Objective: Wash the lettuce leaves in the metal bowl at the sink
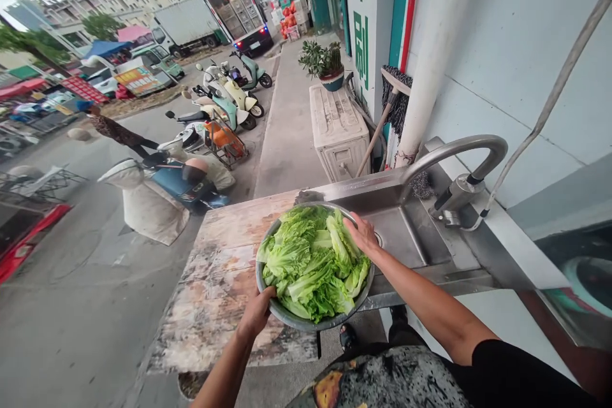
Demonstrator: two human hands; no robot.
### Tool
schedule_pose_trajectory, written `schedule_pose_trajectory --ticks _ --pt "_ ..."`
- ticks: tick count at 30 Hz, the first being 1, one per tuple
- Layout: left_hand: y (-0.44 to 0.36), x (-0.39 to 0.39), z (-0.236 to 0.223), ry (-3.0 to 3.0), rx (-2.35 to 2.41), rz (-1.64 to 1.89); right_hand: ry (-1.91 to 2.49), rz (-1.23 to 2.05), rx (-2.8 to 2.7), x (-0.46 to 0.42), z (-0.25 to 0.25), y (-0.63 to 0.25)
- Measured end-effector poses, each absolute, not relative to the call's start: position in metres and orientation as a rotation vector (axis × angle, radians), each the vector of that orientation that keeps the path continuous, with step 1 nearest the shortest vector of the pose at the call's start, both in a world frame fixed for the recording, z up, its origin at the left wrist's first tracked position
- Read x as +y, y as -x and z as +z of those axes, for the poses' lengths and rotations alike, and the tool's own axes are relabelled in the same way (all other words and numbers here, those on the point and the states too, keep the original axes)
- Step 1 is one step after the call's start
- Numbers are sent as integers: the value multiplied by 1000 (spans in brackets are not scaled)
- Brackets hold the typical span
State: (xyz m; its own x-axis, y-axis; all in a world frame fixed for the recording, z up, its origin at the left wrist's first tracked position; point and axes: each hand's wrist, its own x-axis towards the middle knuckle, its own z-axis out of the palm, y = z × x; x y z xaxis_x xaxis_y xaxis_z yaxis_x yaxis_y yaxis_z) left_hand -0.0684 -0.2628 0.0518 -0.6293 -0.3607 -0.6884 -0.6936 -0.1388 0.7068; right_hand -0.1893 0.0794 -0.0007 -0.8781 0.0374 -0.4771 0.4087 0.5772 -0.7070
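Note:
A round metal basin (316, 326) heaped with green lettuce leaves (310, 261) is between my two hands. My left hand (257, 312) grips its rim at the near left, thumb on top and the other fingers hidden beneath. At the far right side, my right hand (362, 234) is closed round the rim, its fingertips against the leaves. The basin sits over the right part of a worn wooden tabletop (210, 280), its right side by the edge of the steel sink (396, 229). Whether it rests on the tabletop or is held just above, I cannot tell.
A curved steel faucet (459, 146) rises on the sink's right, with a scouring pad (423, 186) near its base. Behind the sink stand a mop (394, 99) and a whitish box-shaped unit (339, 131) carrying a potted plant (329, 64). Parked scooters (229, 92) line the street beyond.

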Motion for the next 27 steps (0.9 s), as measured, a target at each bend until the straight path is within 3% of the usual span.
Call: schedule_pose_trajectory --ticks 10,15,27 --pt "73 -297 62 1099 1866 1824 -243 -1001 2694 13 -1 163" --pt "72 -293 66 1072 1881 1808 191 -1123 2656 -10 -6 154" --pt "76 -275 92 1155 1951 1684 181 -1259 2561 -11 -13 159"
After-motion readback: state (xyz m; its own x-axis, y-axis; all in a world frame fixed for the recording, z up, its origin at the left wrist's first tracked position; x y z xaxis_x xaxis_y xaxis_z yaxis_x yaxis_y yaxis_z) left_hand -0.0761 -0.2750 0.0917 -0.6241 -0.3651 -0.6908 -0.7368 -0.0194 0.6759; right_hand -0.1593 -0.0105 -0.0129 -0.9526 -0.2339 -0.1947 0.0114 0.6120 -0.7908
